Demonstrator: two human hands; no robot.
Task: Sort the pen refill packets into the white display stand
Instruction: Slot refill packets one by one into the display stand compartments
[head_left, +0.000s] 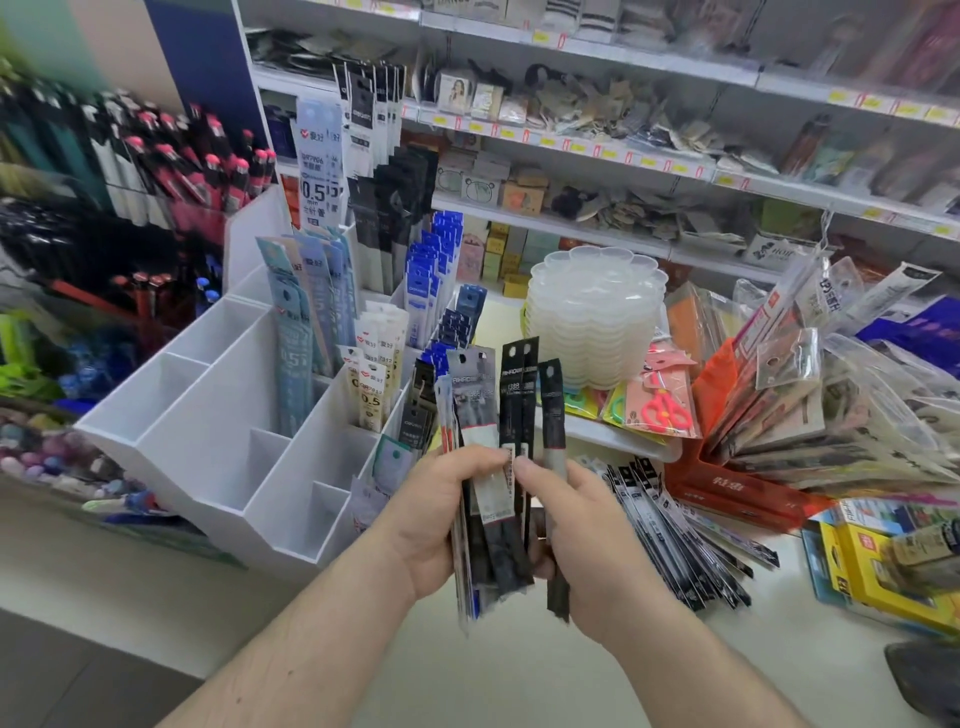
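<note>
Refill packets (488, 467): fanned bunch, upright, in front of the white stand (218, 447). Left hand (441, 514) curled round bunch; right hand (576, 525) pinches black packets. Advice: peel off one kind (labels facing up), match its compartment.

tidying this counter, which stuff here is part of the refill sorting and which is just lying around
Part of the job:
- fan of refill packets held by left hand and right hand
- white display stand
- loose refill packets on the counter

Just lying about:
- stack of clear plastic trays
- packaged pink scissors
- yellow box
</note>
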